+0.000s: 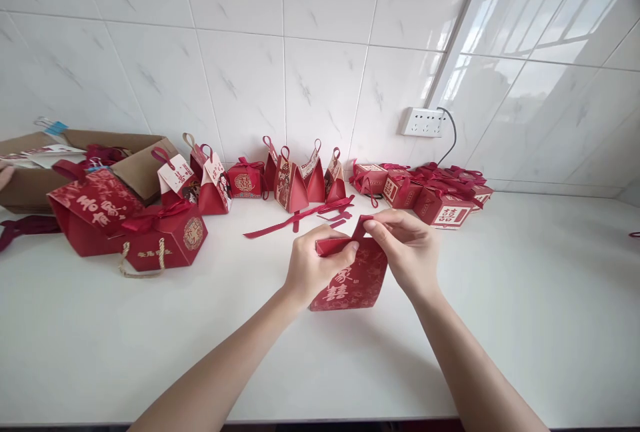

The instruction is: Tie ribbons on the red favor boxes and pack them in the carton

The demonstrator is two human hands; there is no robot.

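Note:
A red gift box (357, 285) with pale lettering stands on the white table (250, 365), held between both hands. My left hand (320, 262) grips its top edge, thumb on the front face and fingers behind. My right hand (407, 249) pinches a dark red ribbon (363, 222) that rises from the top of the box. The fingertips of both hands are close together there. Beyond the hands, loose red ribbon strips (295, 219) lie on the table.
Small triangular boxes (293, 185) stand along the tiled wall. Red boxes with bows (440, 209) cluster at the back right, near a power socket (423, 123). Larger red boxes (167, 242) and an open cardboard box (150, 172) are at the left. Someone's fingers show at the far left edge.

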